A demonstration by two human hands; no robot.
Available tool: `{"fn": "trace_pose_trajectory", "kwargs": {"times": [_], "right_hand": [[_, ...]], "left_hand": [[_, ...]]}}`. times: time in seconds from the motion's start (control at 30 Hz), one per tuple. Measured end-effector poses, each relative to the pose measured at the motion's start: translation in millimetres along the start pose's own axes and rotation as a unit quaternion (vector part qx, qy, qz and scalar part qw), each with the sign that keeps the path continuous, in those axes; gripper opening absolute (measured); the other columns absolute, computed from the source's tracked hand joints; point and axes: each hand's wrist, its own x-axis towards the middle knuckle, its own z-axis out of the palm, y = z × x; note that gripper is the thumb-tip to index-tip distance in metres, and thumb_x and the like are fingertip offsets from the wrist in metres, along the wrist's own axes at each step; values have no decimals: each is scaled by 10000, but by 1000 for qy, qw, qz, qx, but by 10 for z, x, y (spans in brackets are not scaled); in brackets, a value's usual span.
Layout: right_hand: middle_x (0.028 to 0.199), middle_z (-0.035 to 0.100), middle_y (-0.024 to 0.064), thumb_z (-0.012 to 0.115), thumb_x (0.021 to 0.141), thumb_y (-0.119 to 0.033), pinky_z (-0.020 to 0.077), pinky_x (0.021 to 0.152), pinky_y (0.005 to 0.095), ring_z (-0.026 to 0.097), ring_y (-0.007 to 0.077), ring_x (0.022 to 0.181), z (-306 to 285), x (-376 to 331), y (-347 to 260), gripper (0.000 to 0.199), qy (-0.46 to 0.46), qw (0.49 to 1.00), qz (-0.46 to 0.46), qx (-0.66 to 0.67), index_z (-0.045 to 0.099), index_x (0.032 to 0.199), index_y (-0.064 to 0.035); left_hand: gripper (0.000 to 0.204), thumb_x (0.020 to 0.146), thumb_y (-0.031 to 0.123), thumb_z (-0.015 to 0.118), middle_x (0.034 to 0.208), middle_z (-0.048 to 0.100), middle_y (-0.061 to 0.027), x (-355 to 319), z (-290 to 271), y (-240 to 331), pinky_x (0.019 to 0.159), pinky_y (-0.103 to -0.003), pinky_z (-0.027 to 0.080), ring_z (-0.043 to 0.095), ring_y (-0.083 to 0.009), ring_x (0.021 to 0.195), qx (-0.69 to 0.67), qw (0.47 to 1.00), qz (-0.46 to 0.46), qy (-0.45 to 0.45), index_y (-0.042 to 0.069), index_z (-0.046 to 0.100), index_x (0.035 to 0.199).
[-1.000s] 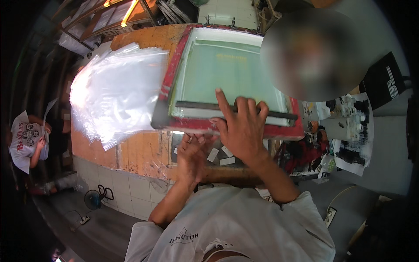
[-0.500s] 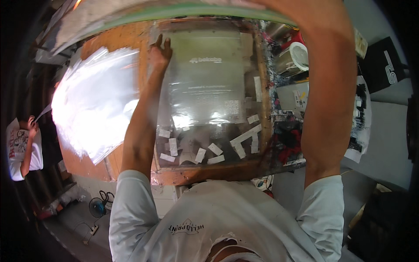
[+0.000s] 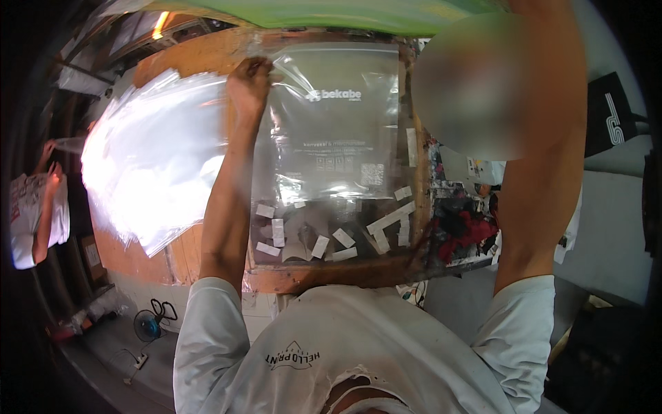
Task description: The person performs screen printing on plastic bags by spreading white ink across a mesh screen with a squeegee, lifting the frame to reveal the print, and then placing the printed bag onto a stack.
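A clear plastic zip bag with white print lies flat on the bench's framed printing bed. My left hand has its fingers closed on the bag's far left corner, where the film wrinkles and lifts a little. My right arm stretches up along the right side, and its hand is beyond the picture's upper edge. Along the far edge, over the bed, a green screen frame is raised. On the left, a large fanned stack of clear bags shines brightly on the wooden table.
Several short white tape strips are stuck on the near part of the bed. Ink-stained clutter with a red cloth lies to the right. A small fan is on the floor. Another person is at the far left.
My left hand has gone from spread fingers beside the bag to closed fingers on its corner. The green frame has risen, and my right arm has shifted outward.
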Motion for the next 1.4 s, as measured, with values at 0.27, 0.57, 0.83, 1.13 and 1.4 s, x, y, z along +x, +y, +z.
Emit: {"fn": "trace_pose_trajectory", "kwargs": {"times": [0.27,0.57,0.83,1.13,1.4], "right_hand": [[1008,726,269,371,1063,-522,514,964,517,685,409,1021,41,-174,-160,658,2,998,-11,55,717,1008,35],[1120,713,225,433,978,-664,474,958,446,654,401,1093,153,-375,-47,674,60,994,-5,90,705,1194,-87],[1170,717,212,430,984,-632,467,994,518,661,380,1141,174,-460,-31,688,68,993,-17,93,721,1144,-30],[763,650,170,353,1113,-353,597,729,460,656,262,655,-185,-521,-154,544,-140,974,-101,145,734,981,13],[719,614,132,348,1113,-297,582,649,418,616,222,597,-191,-647,118,520,-63,972,-156,163,736,972,20]], "left_hand": [[204,918,0,682,893,720,-212,-312,-2801,-1050,649,-328,655,740,-258,753,-51,935,-48,348,-144,654,1059],[595,995,205,613,1521,395,-322,-985,-3843,-683,1206,-491,296,374,-434,1440,442,801,87,395,-68,409,1484],[606,1026,364,510,1660,203,-238,-1908,-482,-926,1172,-745,66,99,-462,1550,507,841,141,-127,139,373,1572],[697,1005,369,562,1662,212,-234,-2069,857,-554,1197,-699,69,130,-404,1561,395,852,188,-288,81,315,1589],[642,1003,276,565,1647,214,-268,-2298,774,-475,1205,-686,30,119,-424,1560,390,877,137,-244,11,357,1550]]}}
